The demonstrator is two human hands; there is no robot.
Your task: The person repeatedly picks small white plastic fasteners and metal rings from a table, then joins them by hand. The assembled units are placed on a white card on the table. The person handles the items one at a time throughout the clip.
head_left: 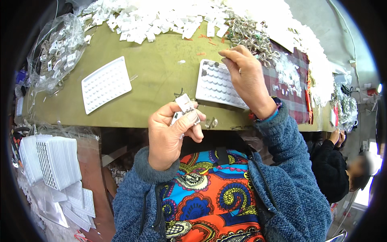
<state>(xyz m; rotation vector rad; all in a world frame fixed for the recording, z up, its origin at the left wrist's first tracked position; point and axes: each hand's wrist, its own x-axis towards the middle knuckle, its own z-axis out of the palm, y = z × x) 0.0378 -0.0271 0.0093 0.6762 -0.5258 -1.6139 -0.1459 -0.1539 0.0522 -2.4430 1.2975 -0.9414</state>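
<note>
My left hand (169,131) is closed around small white plastic housings (186,105), one of them opened out with dark and metal bits inside. Its thumb presses on the lower part. My right hand (248,72) is raised over a white tray (198,90) of round pockets, thumb and forefinger brought together. Whether anything small sits between those fingertips cannot be made out. A few dark round parts (204,73) lie in the tray's far left pockets; the hand covers its right side.
Another white pocketed tray (106,85) lies left on the green tabletop (157,72). White plastic pieces (161,22) heap at the back, beside coiled cables (258,38). A clear bag (56,52) stands far left, stacked trays (60,161) below. A person (330,173) works at right.
</note>
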